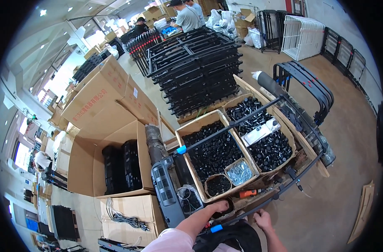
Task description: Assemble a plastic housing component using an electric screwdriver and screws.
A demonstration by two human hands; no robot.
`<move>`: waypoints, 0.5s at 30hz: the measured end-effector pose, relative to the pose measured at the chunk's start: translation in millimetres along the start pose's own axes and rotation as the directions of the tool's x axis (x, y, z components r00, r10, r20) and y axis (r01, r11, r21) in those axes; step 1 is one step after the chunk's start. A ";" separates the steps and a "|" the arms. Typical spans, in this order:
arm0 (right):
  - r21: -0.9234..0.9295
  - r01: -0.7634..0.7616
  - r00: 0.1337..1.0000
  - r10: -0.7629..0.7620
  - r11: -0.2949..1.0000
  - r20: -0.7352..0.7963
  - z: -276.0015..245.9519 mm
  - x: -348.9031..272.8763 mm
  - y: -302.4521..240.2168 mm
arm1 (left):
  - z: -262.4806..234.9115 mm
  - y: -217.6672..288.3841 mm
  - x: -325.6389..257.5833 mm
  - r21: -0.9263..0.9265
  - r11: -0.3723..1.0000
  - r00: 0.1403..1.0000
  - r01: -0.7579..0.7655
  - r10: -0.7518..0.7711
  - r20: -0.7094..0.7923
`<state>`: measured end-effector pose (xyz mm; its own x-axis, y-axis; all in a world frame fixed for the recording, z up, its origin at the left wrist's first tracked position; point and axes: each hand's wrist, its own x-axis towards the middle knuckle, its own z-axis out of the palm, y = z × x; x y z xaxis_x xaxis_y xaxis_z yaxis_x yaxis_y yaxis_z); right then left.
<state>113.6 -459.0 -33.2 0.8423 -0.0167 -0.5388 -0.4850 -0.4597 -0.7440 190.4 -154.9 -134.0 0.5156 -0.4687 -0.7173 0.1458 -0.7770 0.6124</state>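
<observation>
My left hand (220,206) reaches into a small round container (230,207) at the near edge of the parts boxes. Its fingertips are partly hidden there. My right hand (263,219) is off to the right with curled fingers pressed together, and whatever they may hold is too small to make out. A black tubular frame (298,170) with blue end pieces lies across the boxes, its near bar between my hands. Under it, one wooden-edged box holds many black knobs (212,143), a bag of silver screws (239,172) and a cup of small black parts (218,185).
An orange-and-black power tool (248,193) lies near the front edge. Left stand a grey machine housing (164,191) and an open carton (84,170). Black-stemmed bolts (270,152) fill the right box, a white block on top. Stacked black frames (195,71) rise behind; people work farther back.
</observation>
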 end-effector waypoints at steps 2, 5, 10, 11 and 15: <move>-0.071 -0.022 1.000 0.021 0.997 -0.014 -2.4 7.5 5.8 | 2.8 2.2 5.5 -0.164 0.985 0.999 0.046 -0.049 -0.009; 0.069 -0.008 0.992 -0.001 0.998 0.129 22.1 29.4 -21.7 | -7.0 -41.3 0.8 0.016 0.998 0.995 0.056 -0.054 -0.081; 0.554 -0.168 0.973 0.047 0.815 0.226 41.4 56.8 -14.0 | -7.0 -11.6 -10.0 -0.589 0.741 0.938 0.321 -0.335 0.091; 0.613 -0.244 0.968 0.153 0.752 0.198 47.1 72.9 6.3 | -6.3 7.7 -7.7 -0.685 0.638 0.924 0.352 -0.351 0.149; 0.548 -0.474 0.880 0.352 0.689 0.319 75.4 109.5 9.3 | -13.9 1.3 -23.0 -0.915 0.184 0.918 0.358 -0.246 0.310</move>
<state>183.5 -398.1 -128.9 0.4953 0.1065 -0.8622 -0.8626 0.1783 -0.4735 190.5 -139.3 -112.1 0.1758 -0.3695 -0.9124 0.9844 0.0743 0.1596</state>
